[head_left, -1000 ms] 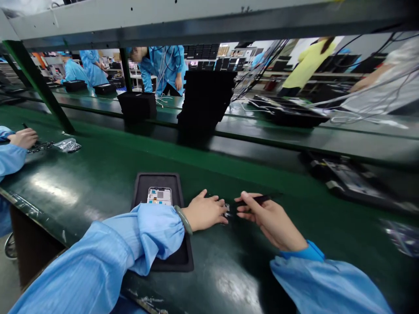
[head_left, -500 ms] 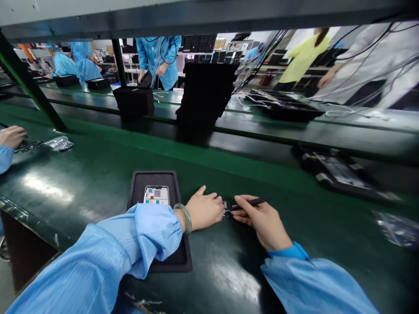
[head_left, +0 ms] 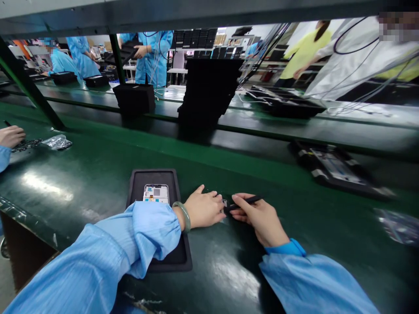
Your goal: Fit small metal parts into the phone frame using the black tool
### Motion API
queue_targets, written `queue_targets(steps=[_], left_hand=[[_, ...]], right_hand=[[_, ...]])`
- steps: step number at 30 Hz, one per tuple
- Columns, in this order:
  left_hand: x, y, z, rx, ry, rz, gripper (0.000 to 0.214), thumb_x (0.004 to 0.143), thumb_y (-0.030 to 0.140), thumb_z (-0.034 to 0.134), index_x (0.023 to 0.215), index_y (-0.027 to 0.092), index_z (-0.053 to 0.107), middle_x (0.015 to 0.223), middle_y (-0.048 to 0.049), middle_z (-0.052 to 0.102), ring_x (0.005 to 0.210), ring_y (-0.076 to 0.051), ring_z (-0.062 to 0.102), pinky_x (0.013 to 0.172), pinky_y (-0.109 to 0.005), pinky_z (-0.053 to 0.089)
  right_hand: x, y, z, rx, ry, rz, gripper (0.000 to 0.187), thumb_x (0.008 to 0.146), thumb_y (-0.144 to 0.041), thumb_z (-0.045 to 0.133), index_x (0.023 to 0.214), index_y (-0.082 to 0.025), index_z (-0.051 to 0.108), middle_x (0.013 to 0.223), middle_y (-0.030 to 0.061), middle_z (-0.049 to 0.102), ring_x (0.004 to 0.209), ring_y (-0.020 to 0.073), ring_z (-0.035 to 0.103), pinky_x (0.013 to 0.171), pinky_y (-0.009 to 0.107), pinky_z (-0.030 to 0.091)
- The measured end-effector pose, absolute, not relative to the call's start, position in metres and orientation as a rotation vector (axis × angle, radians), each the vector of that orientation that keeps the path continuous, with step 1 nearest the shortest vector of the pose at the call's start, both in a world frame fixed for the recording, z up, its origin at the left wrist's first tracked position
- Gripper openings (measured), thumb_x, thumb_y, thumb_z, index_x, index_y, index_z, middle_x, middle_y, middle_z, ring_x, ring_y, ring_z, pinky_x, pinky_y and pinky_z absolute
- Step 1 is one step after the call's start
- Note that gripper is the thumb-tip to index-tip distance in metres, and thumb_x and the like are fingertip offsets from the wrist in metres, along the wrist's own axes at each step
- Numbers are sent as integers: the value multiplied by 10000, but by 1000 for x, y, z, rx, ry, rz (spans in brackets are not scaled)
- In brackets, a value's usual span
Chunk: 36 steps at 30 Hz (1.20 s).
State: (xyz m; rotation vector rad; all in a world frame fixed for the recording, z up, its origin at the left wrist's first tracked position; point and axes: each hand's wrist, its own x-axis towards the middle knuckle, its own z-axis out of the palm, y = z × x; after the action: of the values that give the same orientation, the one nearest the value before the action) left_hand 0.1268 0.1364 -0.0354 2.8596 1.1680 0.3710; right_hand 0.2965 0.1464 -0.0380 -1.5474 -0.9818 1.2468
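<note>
My counter is a green belt running left to right, with stacks of black trays on the far side. On it, under my left forearm, lies a dark tray holding 1 phone frame, open face up, its long axis running away from me.

Just right of the tray, my left hand rests knuckles up, fingers curled and pinning a small part to the belt. My right hand is closed on a thin black tool, which lies nearly level, long axis left to right, tip pointing left at the part.

I judge this the pick-up step. Next I need a fine, steady tip on the part while my left hand steadies it.
</note>
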Motion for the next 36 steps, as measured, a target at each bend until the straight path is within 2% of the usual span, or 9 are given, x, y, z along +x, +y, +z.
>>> queue_targets(steps=[4, 10, 18, 26, 36], left_hand=[[124, 137, -34, 2824, 1148, 340, 279, 923, 359, 466, 1057, 154, 599, 1256, -83, 576, 1177, -210, 501, 1031, -503, 342], [120, 137, -39, 2777, 1132, 328, 303, 930, 374, 464, 1147, 178, 543, 1322, -73, 528, 1247, -221, 446, 1059, -623, 220], [124, 136, -41, 2771, 1149, 346, 231, 945, 255, 428, 1081, 145, 579, 1264, -91, 570, 1201, -219, 492, 1079, -581, 220], [127, 137, -39, 2799, 1149, 350, 205, 918, 190, 433, 994, 126, 612, 1179, -101, 613, 1161, -208, 525, 1074, -468, 296], [127, 136, -41, 2774, 1168, 377, 200, 915, 198, 431, 984, 131, 606, 1185, -104, 611, 1159, -205, 522, 1080, -501, 271]], right_hand=[[296, 147, -38, -1566, -998, 1235, 220, 693, -183, 743, 858, -135, 606, 584, 2, 632, 449, 117, 609, 395, 168, 527], [296, 146, -40, -1567, -1004, 1235, 186, 720, -182, 721, 860, -138, 607, 583, -3, 627, 466, 116, 614, 411, 169, 535], [295, 143, -35, -1547, -963, 1251, 180, 725, -162, 708, 868, -134, 603, 566, 0, 622, 464, 116, 610, 416, 169, 535], [291, 141, -31, -1510, -921, 1244, 208, 714, -182, 725, 869, -136, 593, 579, 7, 636, 468, 114, 614, 428, 163, 535], [287, 141, -32, -1504, -910, 1249, 210, 693, -180, 746, 842, -133, 605, 549, -1, 625, 449, 111, 606, 405, 153, 525]])
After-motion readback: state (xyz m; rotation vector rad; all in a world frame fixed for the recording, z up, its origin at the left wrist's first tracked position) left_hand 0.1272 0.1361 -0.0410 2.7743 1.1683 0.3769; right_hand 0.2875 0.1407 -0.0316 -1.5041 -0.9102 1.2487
